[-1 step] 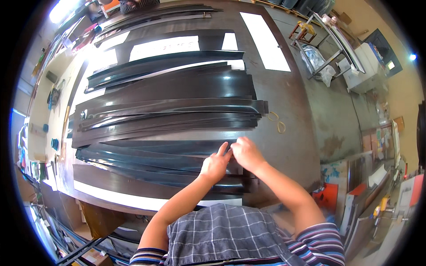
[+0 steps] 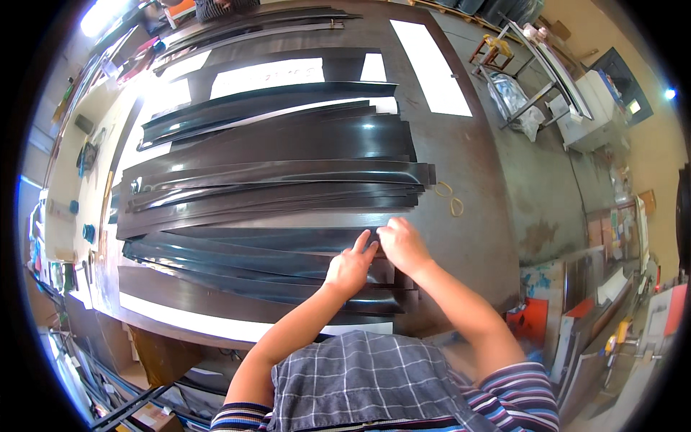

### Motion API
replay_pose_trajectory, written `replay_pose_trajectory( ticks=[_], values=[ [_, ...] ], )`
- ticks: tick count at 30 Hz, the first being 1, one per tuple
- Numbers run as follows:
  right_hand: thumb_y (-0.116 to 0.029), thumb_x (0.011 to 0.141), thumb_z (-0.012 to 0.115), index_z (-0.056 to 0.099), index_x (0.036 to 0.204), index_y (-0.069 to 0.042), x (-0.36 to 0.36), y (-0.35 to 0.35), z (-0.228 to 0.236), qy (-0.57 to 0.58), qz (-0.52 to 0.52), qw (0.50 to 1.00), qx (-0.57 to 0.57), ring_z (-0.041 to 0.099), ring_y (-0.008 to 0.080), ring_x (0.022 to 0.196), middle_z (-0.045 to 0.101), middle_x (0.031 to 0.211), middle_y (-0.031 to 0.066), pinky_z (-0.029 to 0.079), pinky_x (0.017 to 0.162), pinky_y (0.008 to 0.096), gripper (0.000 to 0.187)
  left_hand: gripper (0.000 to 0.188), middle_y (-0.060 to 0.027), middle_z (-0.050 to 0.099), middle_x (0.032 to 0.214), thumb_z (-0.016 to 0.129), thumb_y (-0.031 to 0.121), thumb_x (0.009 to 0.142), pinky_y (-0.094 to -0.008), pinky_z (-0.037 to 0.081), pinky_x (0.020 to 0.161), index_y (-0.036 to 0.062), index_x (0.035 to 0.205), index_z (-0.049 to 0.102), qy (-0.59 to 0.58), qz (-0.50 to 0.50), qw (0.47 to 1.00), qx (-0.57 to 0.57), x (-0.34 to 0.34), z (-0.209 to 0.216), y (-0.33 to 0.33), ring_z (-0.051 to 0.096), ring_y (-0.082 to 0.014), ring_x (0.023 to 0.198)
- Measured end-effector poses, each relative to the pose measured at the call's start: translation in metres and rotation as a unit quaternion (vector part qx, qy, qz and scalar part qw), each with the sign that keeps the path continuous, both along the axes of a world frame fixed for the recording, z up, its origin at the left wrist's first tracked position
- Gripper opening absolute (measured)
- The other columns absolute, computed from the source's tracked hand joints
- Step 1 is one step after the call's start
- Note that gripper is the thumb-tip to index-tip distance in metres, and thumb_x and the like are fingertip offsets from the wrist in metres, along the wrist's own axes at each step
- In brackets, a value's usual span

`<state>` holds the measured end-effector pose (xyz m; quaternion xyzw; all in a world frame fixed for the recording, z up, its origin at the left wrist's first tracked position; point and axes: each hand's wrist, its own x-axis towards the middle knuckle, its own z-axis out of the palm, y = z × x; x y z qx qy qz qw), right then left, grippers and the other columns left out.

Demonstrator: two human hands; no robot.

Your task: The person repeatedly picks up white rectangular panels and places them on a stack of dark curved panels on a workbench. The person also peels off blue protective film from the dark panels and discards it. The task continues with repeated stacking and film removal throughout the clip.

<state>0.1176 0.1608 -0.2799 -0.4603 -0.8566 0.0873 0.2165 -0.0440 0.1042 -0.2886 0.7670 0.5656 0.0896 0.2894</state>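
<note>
Only slightly has the right hand (image 2: pixel 402 245) moved, its fingertips now a touch farther from the body, while the left hand (image 2: pixel 350 269) and everything around them stay put. The right hand's fingers are drawn in narrow near the end of the dark strips (image 2: pixel 245 253); the left hand has two fingers slightly parted over them. Whether either hand grips a strip cannot be told. The strips run leftward from beneath the left hand, across the brown table (image 2: pixel 482 237). Beyond both hands lie a larger stack (image 2: pixel 288 147) of dark strips and a curved dark sheet (image 2: pixel 266 111). A yellow band (image 2: pixel 452 197) rests beyond the right hand, slightly to its right; much farther past it is a white panel (image 2: pixel 432 68). Right of that hand, off the table, are grey floor (image 2: pixel 543 183) and a red board (image 2: pixel 529 315). Well beyond, also rightward, stand a stool (image 2: pixel 493 49), a metal frame (image 2: pixel 551 65) and a white cabinet (image 2: pixel 592 115).
</note>
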Motion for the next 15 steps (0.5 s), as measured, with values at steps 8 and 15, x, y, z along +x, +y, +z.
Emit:
replay_pose_trajectory(
  ticks=[8,15],
  values=[
    [-0.012,0.08,0.057,0.06,0.07,-0.006,0.003,0.0,-0.002,0.033,0.001,0.999,-0.026,0.057,0.0277,0.082,0.055,0.077,0.0103,0.048,0.073,0.0409,0.012,0.05,-0.0159,0.03,0.152,0.065,0.003,0.073,-0.0451,0.057,0.076,0.01,0.121,0.055,-0.019,-0.009,0.999,0.041,-0.001,-0.009,0.0,0.066,-0.0343,0.091],
    [-0.011,0.08,0.063,0.069,0.081,-0.004,0.009,-0.015,0.005,0.089,-0.051,0.993,-0.06,0.061,0.0298,0.092,0.064,0.092,0.0116,0.048,0.083,0.0412,0.009,0.049,-0.0112,0.045,0.141,0.056,-0.002,0.076,-0.0413,0.054,0.082,0.0072,0.124,0.055,-0.056,-0.018,0.998,0.035,-0.006,-0.005,-0.001,0.063,-0.0329,0.099]
  ],
)
